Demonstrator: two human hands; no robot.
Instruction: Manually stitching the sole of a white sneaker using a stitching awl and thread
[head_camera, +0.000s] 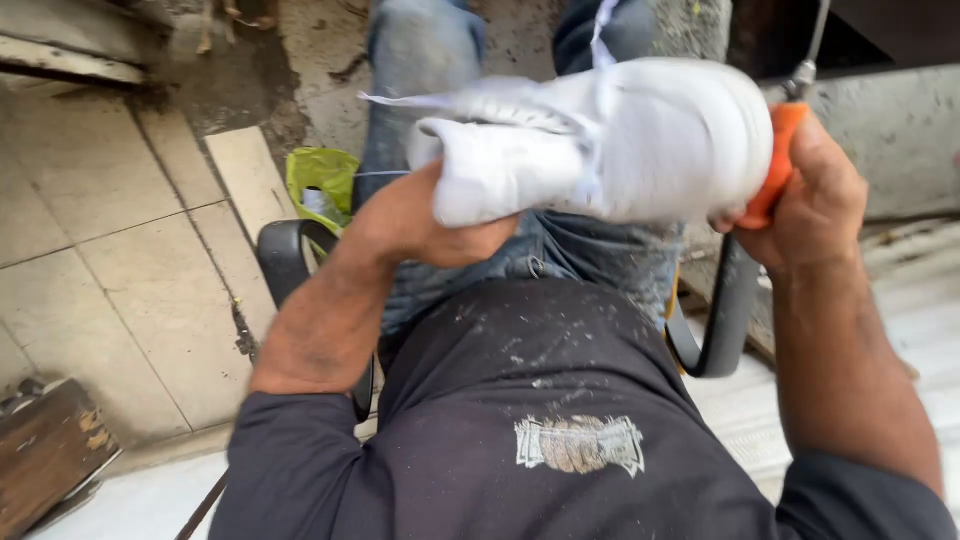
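Shoe: a white sneaker (600, 140) is held over the person's lap, above the blue jeans (560, 255), blurred with motion.
Left hand: the left hand (420, 215) is closed around the heel end of the sneaker, thumb under it.
Right hand: the right hand (815, 195) is gripped shut on an orange-handled tool (775, 165) at the toe end; a metal shank rises from the handle.
Thread: a thin white thread (385, 173) runs left from the sneaker.
Progress: stitching looks under way, judging by tool and thread; how much of the seam is done cannot be told through the blur.
Surroundings: green bag (320, 180) on the tiled floor (110, 290); black chair arm (285, 255).
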